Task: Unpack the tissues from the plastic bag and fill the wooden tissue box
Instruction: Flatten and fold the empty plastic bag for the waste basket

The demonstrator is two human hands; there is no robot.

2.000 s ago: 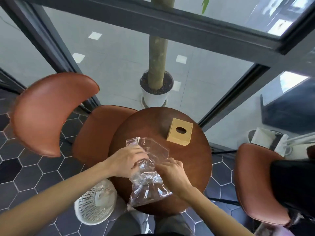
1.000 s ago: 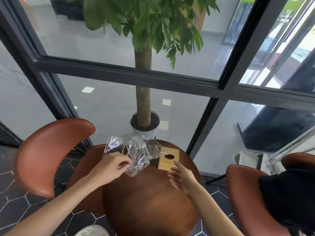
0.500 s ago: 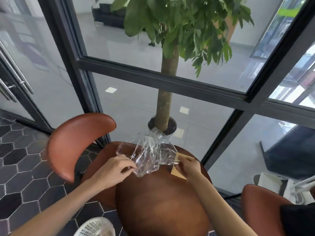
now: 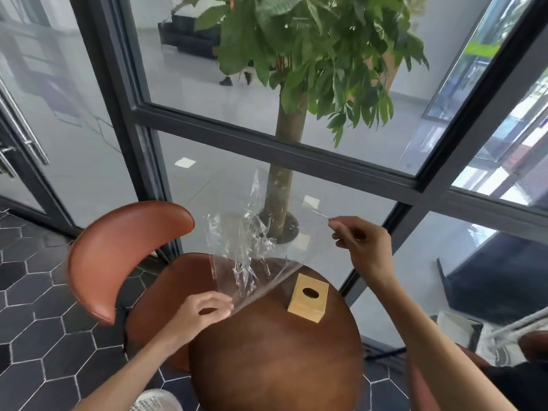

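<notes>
A clear, crinkled plastic bag (image 4: pixel 252 250) is stretched in the air above the round wooden table (image 4: pixel 275 360). My left hand (image 4: pixel 204 307) pinches its lower corner near the table's left edge. My right hand (image 4: pixel 361 247) pinches its upper right corner, raised higher. No tissues show inside the bag. The wooden tissue box (image 4: pixel 308 298), light tan with an oval hole on top, stands on the table's far right part, below the bag and between my hands.
A brown chair (image 4: pixel 118 250) stands left of the table, another at the lower right (image 4: pixel 530 345). A potted tree (image 4: pixel 281 185) and a glass wall are behind. A white basket (image 4: pixel 157 401) sits on the tiled floor at the bottom.
The bag was bunched up beside the box half a second ago; now my right hand has risen up and right, spreading it flat in the air. The box is uncovered.
</notes>
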